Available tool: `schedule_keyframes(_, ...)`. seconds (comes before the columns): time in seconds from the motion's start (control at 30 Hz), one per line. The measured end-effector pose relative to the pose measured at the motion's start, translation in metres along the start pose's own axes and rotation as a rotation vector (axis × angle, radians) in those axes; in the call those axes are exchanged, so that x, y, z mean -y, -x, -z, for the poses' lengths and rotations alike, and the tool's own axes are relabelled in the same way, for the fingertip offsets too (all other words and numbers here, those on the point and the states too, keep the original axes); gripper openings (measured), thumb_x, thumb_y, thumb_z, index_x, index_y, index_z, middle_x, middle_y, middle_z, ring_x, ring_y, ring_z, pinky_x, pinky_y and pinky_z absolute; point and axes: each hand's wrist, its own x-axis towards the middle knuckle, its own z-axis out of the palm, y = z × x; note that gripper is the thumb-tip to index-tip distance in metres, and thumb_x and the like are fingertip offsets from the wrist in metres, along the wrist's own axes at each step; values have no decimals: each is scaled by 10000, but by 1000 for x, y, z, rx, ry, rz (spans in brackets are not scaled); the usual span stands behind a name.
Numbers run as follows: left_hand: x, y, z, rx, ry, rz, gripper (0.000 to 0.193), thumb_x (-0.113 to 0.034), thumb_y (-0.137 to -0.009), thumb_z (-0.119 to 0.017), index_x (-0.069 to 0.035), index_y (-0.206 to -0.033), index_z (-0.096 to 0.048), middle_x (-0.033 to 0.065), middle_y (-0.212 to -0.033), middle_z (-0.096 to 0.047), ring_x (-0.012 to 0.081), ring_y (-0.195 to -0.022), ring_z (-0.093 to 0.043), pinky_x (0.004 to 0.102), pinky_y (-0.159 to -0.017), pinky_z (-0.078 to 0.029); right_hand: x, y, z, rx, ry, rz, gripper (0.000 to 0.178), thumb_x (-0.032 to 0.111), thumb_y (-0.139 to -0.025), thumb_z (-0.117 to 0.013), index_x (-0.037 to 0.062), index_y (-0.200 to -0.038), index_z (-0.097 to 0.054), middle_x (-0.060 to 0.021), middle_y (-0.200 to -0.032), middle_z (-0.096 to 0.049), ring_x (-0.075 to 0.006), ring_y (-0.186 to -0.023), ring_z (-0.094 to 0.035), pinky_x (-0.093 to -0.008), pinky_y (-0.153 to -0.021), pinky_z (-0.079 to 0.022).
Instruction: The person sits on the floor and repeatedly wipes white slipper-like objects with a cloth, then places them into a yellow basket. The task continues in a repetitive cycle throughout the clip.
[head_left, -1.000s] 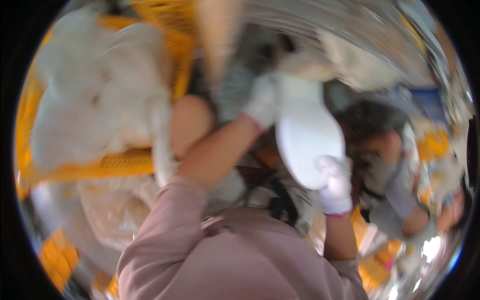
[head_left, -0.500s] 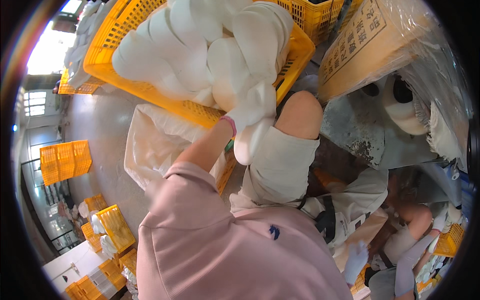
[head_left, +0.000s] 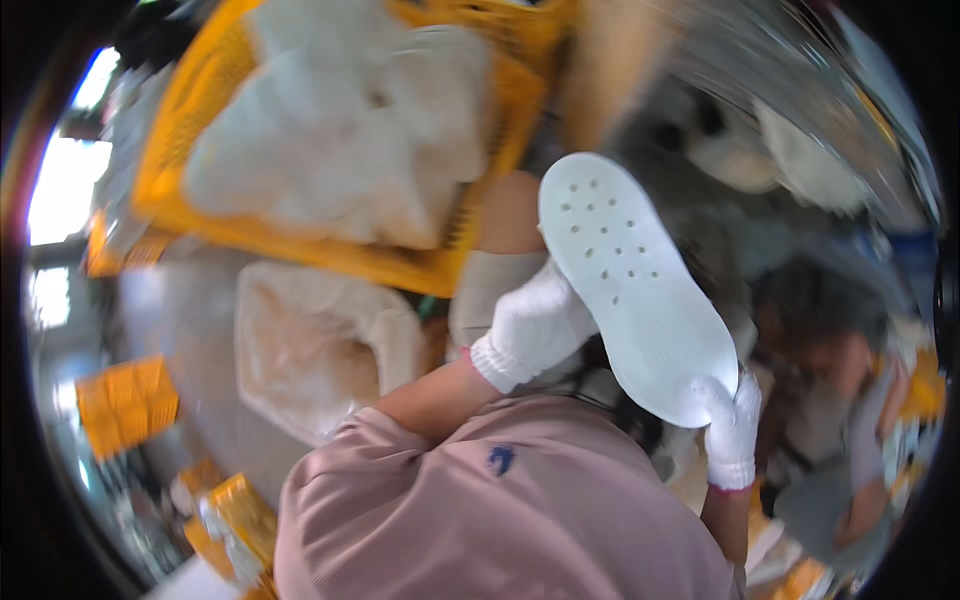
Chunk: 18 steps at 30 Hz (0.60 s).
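Note:
A white shoe sole [head_left: 645, 300], dotted with small holes in its wider end, is tilted up before my body. My right hand [head_left: 730, 430], in a white knit glove, grips its narrow heel end with the thumb on top. At the sole's left edge is my gloved left hand [head_left: 540, 325], its fingers reaching behind the sole and hidden there; it seems to hold that side. Ahead on the left, a yellow plastic crate [head_left: 385, 262] holds a heap of pale, blurred soles [head_left: 330, 130].
Below the crate lies a whitish plastic sack [head_left: 310, 340]. At the upper right stand a brown carton [head_left: 605, 70] and plastic wrapping [head_left: 760, 60]. Another person [head_left: 830, 340] is at the right. More yellow crates [head_left: 128, 405] stand on the floor at far left.
My left hand has come back from the crate toward my body. My right hand now grips a shoe sole in front of me. The view has shifted and blurred.

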Motion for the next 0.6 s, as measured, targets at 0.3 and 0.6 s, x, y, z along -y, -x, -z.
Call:
schedule_keyframes(0.3, 154, -167, -28, -183, -366, 260, 294, -115, -1003, -700, 16, -1265, -673, 126, -1198, -734, 237, -1085, -700, 382, -974, -574, -26, 33, 35, -708, 18, 533, 495, 118, -1019, -629, -83, -1458, -522, -174, -1312, -666, -268, -1127, -665, -370, -1022, -519)
schedule_keyframes(0.6, 70, -288, 28, -209, -928, 203, 460, -292, -1074, -638, 33, -1399, -633, 149, -1346, -706, 239, -1230, -672, 359, -1080, -529, 30, -168, 82, -527, 427, 701, 186, 109, -958, -582, -23, -1039, -684, -285, -1060, -690, -496, -928, -680, -529, -811, -572)
